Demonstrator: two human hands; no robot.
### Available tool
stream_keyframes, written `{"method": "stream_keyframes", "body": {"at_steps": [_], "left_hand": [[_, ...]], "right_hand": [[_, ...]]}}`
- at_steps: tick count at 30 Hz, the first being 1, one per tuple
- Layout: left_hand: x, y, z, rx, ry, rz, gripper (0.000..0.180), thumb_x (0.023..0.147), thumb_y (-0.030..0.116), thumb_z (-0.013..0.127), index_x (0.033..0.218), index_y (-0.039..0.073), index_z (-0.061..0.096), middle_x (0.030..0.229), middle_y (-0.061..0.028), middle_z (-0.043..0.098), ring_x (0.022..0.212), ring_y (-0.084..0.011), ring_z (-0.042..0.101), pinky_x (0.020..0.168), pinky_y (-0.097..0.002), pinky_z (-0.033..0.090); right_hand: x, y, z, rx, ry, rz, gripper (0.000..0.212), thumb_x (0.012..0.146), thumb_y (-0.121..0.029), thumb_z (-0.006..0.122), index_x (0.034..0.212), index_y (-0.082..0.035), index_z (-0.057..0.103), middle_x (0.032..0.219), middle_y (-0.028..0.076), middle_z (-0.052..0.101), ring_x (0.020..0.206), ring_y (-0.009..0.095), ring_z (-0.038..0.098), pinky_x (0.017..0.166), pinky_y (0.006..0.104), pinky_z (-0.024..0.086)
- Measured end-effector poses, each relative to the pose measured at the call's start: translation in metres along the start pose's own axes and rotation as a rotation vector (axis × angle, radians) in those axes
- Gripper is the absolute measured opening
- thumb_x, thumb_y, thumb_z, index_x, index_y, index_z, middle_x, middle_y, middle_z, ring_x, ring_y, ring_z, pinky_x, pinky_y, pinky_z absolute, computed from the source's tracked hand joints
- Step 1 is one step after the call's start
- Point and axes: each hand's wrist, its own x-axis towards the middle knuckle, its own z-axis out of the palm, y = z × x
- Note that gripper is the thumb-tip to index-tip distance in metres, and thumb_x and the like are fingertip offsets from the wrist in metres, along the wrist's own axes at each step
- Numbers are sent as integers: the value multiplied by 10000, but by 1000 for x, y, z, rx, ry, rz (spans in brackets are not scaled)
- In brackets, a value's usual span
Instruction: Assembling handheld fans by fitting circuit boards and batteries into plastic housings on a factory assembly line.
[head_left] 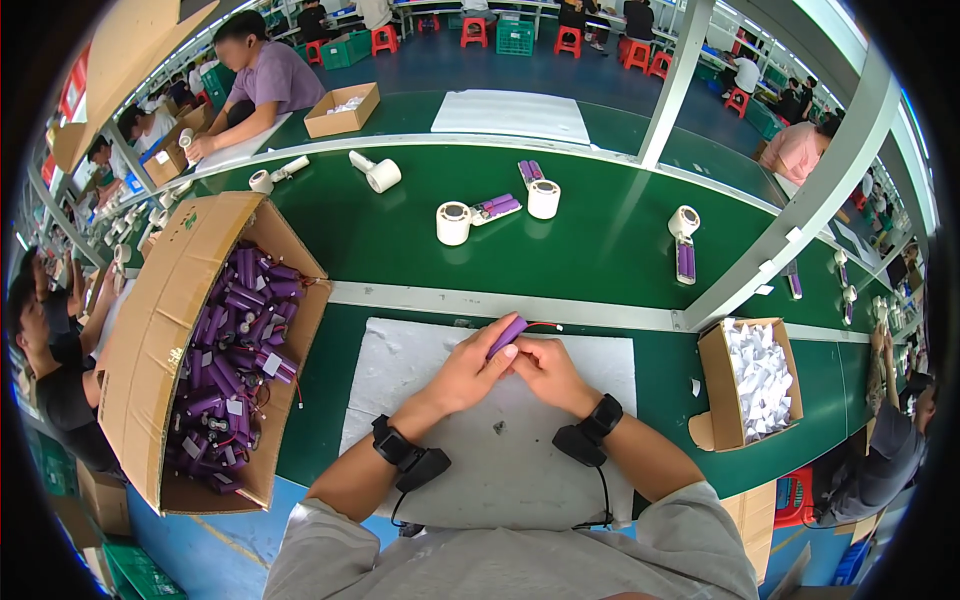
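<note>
We hold a purple battery pack [508,336] over the far part of a pale sheet [385,360] that lies on the green table [660,390]. Our left hand [468,365] is clamped on the pack, its thumb along the near side, and the pack tilts with its upper end toward the right. A thin red wire [540,323] with a small pale tip sticks out from it to the right. Our right hand [552,374] meets the left at the pack's lower end, fingers bent; we cannot tell whether it grips the pack too. We wear a black strap on each wrist.

To our left, a large cardboard box [150,340] leans open toward us, heaped with more purple battery packs [240,345], some bearing white labels. To our right stands a smaller cardboard box [722,385] filled with white paper pieces [762,380], and one loose scrap [695,386] lies just beside it.

Beyond a white rail [500,304], white round-headed devices lie on a green surface [400,250]; several have purple cells showing in their handles. Farther off, a person in a purple shirt [280,80] sits near an open carton [343,118].
</note>
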Motion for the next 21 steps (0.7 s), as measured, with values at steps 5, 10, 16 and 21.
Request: {"method": "stream_keyframes", "body": {"at_steps": [5,10,16,21], "left_hand": [[0,4,-1,3,-18,0,459,1010,266,459,1392,15,416,1161,-210,591,909,-265,617,813,-344,499],[2,14,-5,-60,-67,-107,447,1011,259,458,1384,13,430,1172,-197,591,920,-263,619,821,-348,500],[1,10,-4,-43,-41,-48,431,1014,252,455,1370,10,448,1108,-178,604,821,-221,608,769,-343,505],[1,12,-4,-81,-62,-100,422,1012,235,459,1367,7,450,1103,-178,611,808,-226,616,752,-341,511]], "right_hand": [[0,-3,-2,-44,25,23,132,880,-54,547,823,8,649,688,72,656,558,104,545,509,269,417],[0,-1,-2,-54,44,2,133,851,-37,553,777,2,656,650,62,628,524,86,489,481,262,373],[0,-3,-2,-55,53,-31,128,838,-42,567,755,-4,656,622,63,597,509,93,470,472,270,353],[1,5,-1,-63,54,-60,123,838,-51,577,754,-5,654,607,69,575,501,96,453,467,279,340]]}}
